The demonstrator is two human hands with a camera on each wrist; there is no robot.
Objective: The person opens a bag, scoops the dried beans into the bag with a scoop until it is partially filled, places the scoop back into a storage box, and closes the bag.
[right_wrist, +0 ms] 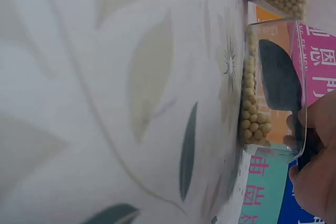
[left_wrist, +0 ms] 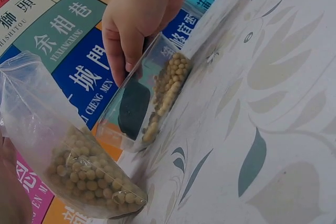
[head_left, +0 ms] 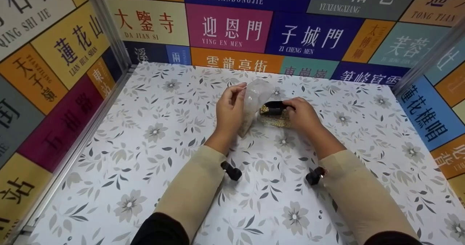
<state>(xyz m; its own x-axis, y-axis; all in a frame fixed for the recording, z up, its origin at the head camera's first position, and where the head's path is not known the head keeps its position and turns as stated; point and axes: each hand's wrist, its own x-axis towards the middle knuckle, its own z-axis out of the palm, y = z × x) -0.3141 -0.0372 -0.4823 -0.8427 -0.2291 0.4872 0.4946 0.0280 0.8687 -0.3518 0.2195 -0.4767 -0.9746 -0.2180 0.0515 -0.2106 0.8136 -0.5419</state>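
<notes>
My left hand [head_left: 229, 107] grips the upper part of a clear plastic bag [head_left: 257, 92], which stands upright on the table with round, pale yellow beans [left_wrist: 89, 177] in its bottom. Just to the right is a clear, rectangular plastic box [right_wrist: 300, 45] with a layer of the same beans [left_wrist: 177, 72] along its floor. By its handle, my right hand [head_left: 306, 115] holds a black scoop [right_wrist: 281, 77], whose blade is inside the box, above the beans. Whether the scoop carries any beans I cannot tell. In the left wrist view, most of my left hand is out of frame.
A white tablecloth [head_left: 189, 187] with grey flowers and leaves covers the table. Behind it and at both sides stand panels [head_left: 229, 27] of coloured blocks with street names. Metal posts [head_left: 112, 31] rise at the back corners.
</notes>
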